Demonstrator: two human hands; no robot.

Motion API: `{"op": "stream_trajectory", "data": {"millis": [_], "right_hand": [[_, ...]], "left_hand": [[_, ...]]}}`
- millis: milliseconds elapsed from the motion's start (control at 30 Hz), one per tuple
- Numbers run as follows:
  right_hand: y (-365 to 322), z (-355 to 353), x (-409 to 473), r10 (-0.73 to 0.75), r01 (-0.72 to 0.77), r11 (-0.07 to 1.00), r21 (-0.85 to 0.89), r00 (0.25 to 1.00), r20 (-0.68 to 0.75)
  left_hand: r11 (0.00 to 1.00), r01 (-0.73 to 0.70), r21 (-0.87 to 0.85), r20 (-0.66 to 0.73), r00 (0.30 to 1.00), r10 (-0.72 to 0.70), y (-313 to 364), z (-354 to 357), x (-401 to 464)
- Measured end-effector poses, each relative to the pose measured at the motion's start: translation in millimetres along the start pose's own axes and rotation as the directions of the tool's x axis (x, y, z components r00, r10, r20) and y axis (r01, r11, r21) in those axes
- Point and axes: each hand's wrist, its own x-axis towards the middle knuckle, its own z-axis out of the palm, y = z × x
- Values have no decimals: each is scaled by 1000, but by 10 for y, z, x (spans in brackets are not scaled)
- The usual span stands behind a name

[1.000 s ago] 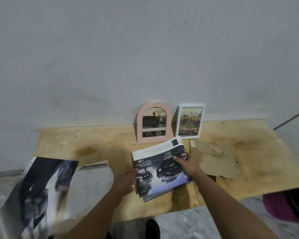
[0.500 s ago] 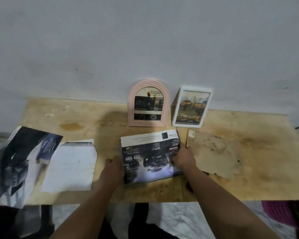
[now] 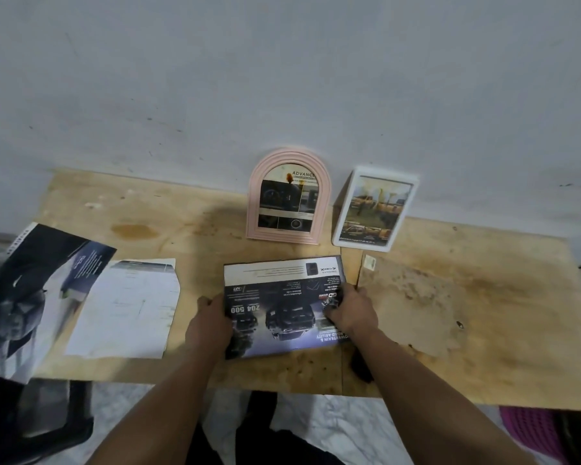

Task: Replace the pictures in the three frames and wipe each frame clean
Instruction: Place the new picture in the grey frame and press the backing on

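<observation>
**Both hands settle the brochure on the bench**

Bare grey wall [image 3: 282, 78] behind, stained plywood tabletop [image 3: 483, 313] below, and we sweep from the left: a dark glossy car poster [image 3: 37, 297] hangs over the table's left edge, and just beside it lies a white sheet of paper with a clipped corner [image 3: 128, 307]. Centre stage, the left hand [image 3: 208, 325] curls round the left edge of the dark car brochure with white header strip [image 3: 282, 303], while the right hand [image 3: 349, 310] pinches its right edge, fingers bent onto the print. Behind it, leaning at the wall, stand the pink arched picture frame [image 3: 289, 196] and, to its right, the white rectangular picture frame [image 3: 374, 209], both with pictures in them; a third frame is not in view.

My read: keep the brochure flat and square, press evenly with both hands, and pick the panel that suits a frame before tearing or cutting.

Against a second ago, the brochure has come down from a tilted lift to lie flat, and the view has swung lower and closer.
</observation>
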Motion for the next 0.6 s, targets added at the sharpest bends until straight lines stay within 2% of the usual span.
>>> {"op": "stream_trajectory", "data": {"millis": [233, 400, 600], "right_hand": [[-66, 123, -100, -69, 68, 997, -29, 997, -37], [-59, 299, -241, -209, 221, 926, -307, 975, 72], [-111, 335, -255, -174, 190, 907, -377, 982, 77]], "left_hand": [[999, 17, 46, -64, 998, -14, -235, -139, 84], [997, 1, 75, -72, 997, 4, -395, -223, 186], [995, -20, 100, -8, 1000, 21, -435, -202, 211]]}}
